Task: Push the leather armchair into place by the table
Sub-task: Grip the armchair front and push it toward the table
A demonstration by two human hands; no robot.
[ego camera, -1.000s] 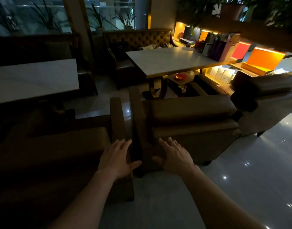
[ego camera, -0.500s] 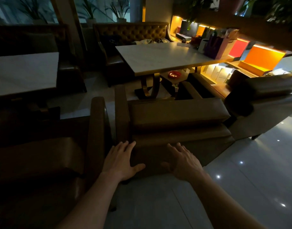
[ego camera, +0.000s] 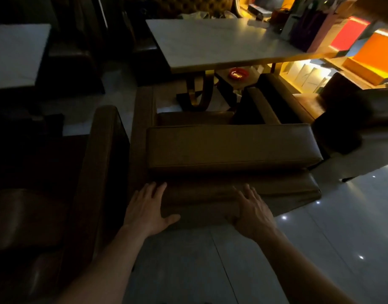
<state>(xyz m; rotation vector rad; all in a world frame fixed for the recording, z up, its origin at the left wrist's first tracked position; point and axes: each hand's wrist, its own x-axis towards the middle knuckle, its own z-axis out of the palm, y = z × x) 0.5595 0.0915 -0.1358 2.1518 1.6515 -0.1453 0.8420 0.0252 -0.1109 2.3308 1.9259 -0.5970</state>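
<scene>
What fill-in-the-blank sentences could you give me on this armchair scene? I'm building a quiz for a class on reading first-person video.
1. Both hands lie flat on the ____ of the leather armchair.
2. The left hand and right hand have their fingers ____, not curled.
3. Beyond the armchair stands a table with a ____ top.
4. The small dish seen under the table's near edge is ____ in colour.

Missing words: back; straight; white; red
</scene>
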